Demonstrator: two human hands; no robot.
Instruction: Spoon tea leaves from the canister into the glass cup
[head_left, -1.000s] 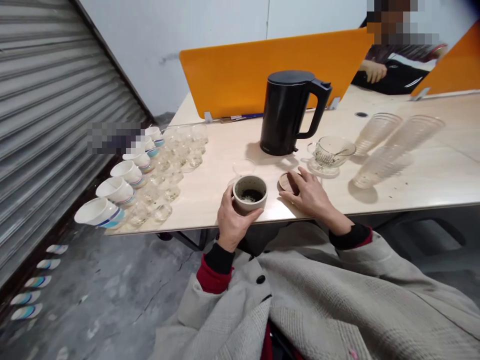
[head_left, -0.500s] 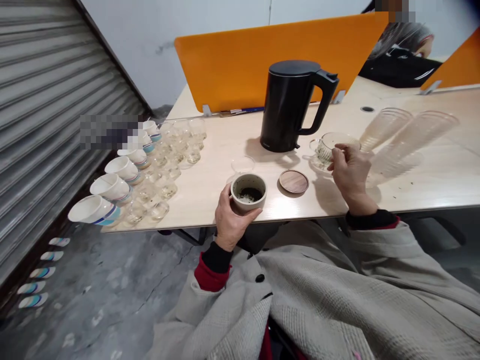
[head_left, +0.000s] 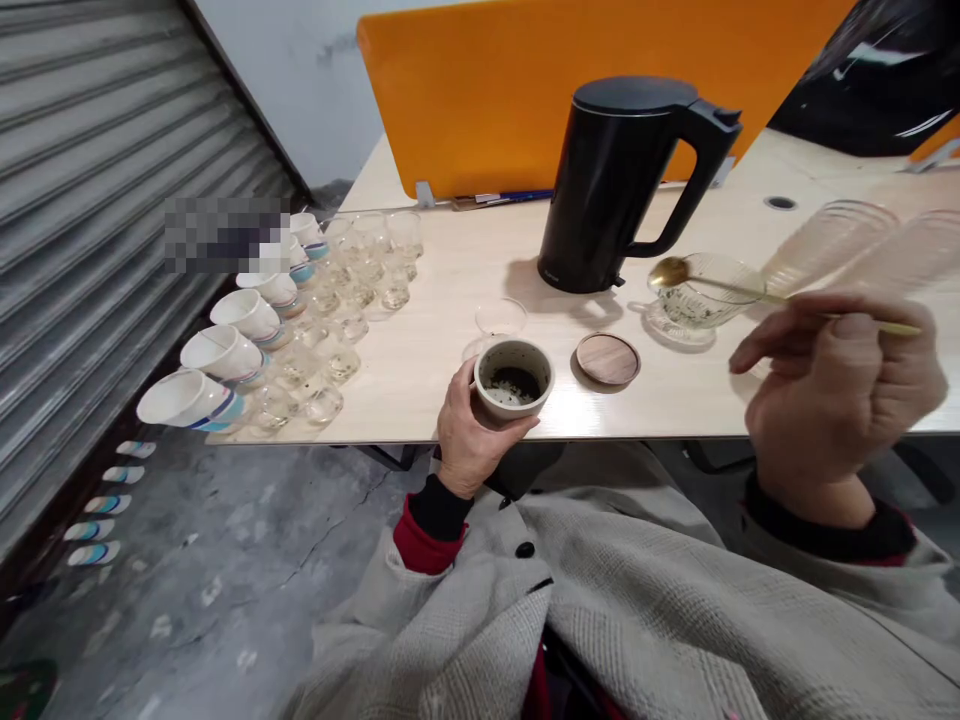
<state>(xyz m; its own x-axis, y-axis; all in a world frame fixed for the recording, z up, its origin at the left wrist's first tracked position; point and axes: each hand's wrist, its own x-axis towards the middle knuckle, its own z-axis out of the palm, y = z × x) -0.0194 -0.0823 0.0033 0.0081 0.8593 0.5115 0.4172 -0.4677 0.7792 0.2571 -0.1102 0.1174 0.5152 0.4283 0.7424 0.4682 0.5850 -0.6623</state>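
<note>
My left hand [head_left: 476, 430] wraps round a beige ceramic cup [head_left: 487, 392] near the table's front edge; dark tea leaves [head_left: 517, 383] lie inside it. In my right hand [head_left: 844, 400] is a long-handled gold spoon [head_left: 670, 272], raised with its bowl over a clear glass cup [head_left: 697, 300]. Bits of leaf show on the glass cup's inside, and it stands on a glass saucer [head_left: 679, 335]. Between the two cups lies a round wooden lid or coaster [head_left: 608, 358]. Whether the spoon's bowl carries anything cannot be made out.
A black electric kettle [head_left: 611, 190] stands behind, before an orange divider [head_left: 480, 100]. Paper cups [head_left: 225, 355] and small clear cups [head_left: 337, 365] line the left side. Stacked clear plastic cups [head_left: 832, 235] lie at the right. A clear round lid [head_left: 501, 316] sits behind the ceramic cup.
My right hand has moved right and nearer to me, lifting the gold spoon up out of the glass cup. My left hand still holds the ceramic cup. The view has shifted slightly.
</note>
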